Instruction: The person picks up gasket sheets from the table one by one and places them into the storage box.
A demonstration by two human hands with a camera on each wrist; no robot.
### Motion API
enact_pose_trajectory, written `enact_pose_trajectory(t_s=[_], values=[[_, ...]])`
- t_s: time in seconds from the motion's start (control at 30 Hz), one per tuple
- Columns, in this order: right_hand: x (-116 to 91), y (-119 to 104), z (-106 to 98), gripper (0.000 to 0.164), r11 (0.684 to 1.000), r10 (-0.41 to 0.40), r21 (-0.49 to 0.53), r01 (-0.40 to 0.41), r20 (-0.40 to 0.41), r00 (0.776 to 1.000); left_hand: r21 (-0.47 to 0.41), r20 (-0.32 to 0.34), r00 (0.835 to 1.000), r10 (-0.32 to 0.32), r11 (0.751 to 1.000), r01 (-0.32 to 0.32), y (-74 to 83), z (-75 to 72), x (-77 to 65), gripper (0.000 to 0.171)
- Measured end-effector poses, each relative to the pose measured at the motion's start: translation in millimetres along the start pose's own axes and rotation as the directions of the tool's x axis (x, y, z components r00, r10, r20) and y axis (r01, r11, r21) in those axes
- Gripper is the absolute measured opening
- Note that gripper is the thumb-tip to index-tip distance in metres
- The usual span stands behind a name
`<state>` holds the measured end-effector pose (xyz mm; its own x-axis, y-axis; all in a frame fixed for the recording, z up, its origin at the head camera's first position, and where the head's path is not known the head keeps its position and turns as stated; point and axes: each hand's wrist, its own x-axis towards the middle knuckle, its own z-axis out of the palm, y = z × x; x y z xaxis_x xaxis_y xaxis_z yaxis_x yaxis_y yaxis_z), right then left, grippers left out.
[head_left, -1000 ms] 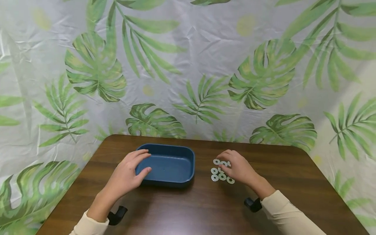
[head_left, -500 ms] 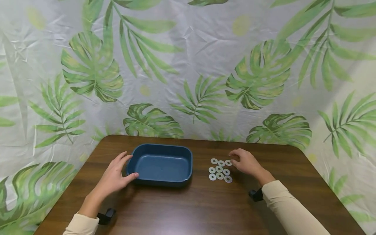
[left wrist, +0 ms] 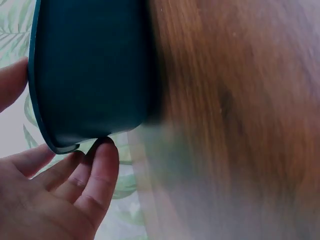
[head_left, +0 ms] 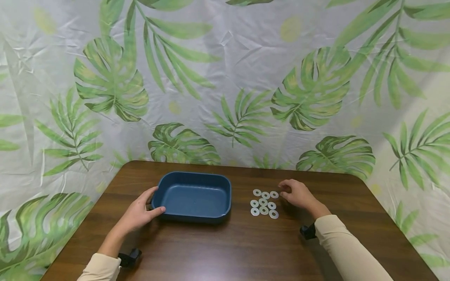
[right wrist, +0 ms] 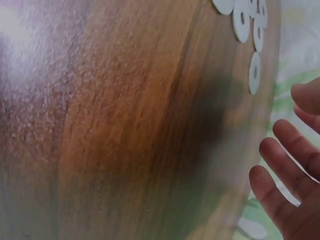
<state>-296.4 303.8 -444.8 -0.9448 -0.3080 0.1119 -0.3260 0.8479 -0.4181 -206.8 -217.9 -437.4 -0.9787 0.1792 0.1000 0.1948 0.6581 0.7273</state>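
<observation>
A deep blue tray (head_left: 193, 216) with rounded corners stands on the brown table. My left hand (head_left: 138, 210) holds its left end, thumb by the near corner and index finger at the rim. In the left wrist view the curled fingertips (left wrist: 104, 150) touch the tray's end wall (left wrist: 90, 122). Several flat pale washers (head_left: 263, 202) lie in loose rows right of the tray. Just right of them hovers my right hand (head_left: 298, 195), holding nothing, its fingers loosely bent. The right wrist view shows those fingers (right wrist: 287, 175) apart from the washers (right wrist: 255, 72).
The wooden table (head_left: 218, 249) has its far edge close to a leaf-printed cloth (head_left: 228, 97). Dark wrist mounts sit under both cuffs, near the tabletop. Bare wood lies between the tray and the washers.
My left hand has drawn back from over the tray to its left end and now touches it. The right hand has moved right, off the washers, uncovering them.
</observation>
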Motion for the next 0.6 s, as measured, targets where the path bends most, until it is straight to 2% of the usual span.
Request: enact_pose_trajectory(t_s=[0.1, 0.23, 0.33, 0.6], values=[[0, 3, 1, 0.028, 1.0, 0.012, 0.001, -0.012, 0.019, 1.0, -0.045, 0.019, 0.999, -0.026, 0.999, 0.027, 1.0, 2.2, 0.8, 0.078], [0, 7, 3, 0.029, 0.999, 0.033, 0.005, -0.034, 0.045, 0.998, -0.112, 0.082, 0.995, -0.055, 0.992, 0.064, 0.0, 3.8, 4.9, 0.083], [0, 9, 4, 0.031, 0.999, 0.047, 0.016, -0.048, 0.06, 0.997, -0.164, 0.125, 0.991, -0.049, 0.984, 0.069, -2.2, 4.5, 9.8, 0.087], [0, 15, 4, 0.032, 0.996, 0.049, 0.073, -0.055, 0.08, 0.996, -0.168, 0.163, 0.985, -0.048, 0.983, 0.076, -1.9, 10.0, 18.9, 0.094]])
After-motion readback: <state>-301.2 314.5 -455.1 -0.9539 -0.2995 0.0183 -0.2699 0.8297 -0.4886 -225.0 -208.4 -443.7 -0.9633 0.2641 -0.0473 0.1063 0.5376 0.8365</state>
